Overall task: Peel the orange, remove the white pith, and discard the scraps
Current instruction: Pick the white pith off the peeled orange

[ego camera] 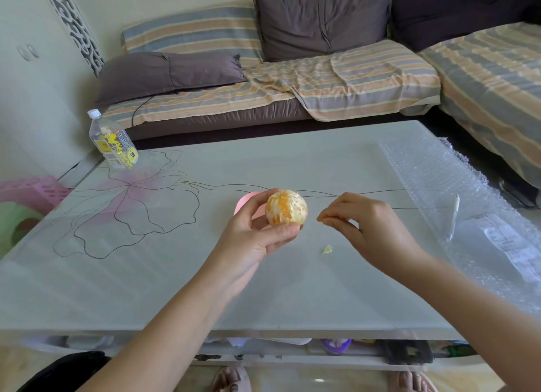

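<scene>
Plastic bottle (112, 146) capped, left hand (251, 236) gripping peeled orange (286, 207), right hand (369, 227) pinching pith (321, 220)

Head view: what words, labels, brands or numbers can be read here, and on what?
Clear plastic bottle with white cap: large yellow lettering and small dark print on its label, too blurred to read.
White paper slip on the clear bubble wrap: printed lines, too small to read.
Nothing else carries text.

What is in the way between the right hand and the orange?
Nothing visible. The right hand hangs beside the orange, which the left hand holds above the table, with only air between. A pith scrap lies on the table.
</scene>
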`<state>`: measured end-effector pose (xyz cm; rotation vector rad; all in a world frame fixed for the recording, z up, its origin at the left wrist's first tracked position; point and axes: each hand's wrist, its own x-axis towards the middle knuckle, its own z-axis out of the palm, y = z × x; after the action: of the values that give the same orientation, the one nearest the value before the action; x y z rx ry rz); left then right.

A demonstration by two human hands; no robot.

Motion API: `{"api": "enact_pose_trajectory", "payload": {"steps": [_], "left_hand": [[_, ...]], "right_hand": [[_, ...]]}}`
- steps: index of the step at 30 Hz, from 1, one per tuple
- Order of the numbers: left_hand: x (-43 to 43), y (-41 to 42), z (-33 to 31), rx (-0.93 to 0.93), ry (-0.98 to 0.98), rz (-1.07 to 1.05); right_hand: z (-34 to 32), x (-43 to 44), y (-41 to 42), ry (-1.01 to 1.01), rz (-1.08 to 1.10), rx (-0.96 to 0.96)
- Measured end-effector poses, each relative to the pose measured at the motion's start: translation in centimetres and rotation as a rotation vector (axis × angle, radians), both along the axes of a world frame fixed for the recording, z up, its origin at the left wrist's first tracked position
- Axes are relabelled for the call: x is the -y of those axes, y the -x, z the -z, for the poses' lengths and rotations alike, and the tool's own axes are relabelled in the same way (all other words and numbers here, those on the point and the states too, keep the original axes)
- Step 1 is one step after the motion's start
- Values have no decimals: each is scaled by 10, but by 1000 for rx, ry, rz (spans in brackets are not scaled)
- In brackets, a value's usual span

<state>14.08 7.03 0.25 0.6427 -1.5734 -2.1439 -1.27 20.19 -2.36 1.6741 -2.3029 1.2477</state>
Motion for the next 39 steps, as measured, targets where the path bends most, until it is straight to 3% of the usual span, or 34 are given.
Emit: {"api": "enact_pose_trajectory", "payload": {"steps": [6, 12, 22, 31, 39], "left_hand": [[4, -1, 6, -19, -77, 51], [4, -1, 7, -53, -56, 104], [6, 0, 11, -46, 29, 112], [-3, 3, 11, 2, 491, -34], [-4, 7, 16, 18, 549, -34]], "right_hand": [[19, 7, 10, -315, 111, 85], [16, 12, 6, -371, 182, 129], [11, 12, 6, -280, 209, 191], [-2, 8, 1, -155, 231, 207], [-7, 7, 0, -51, 198, 274]]}}
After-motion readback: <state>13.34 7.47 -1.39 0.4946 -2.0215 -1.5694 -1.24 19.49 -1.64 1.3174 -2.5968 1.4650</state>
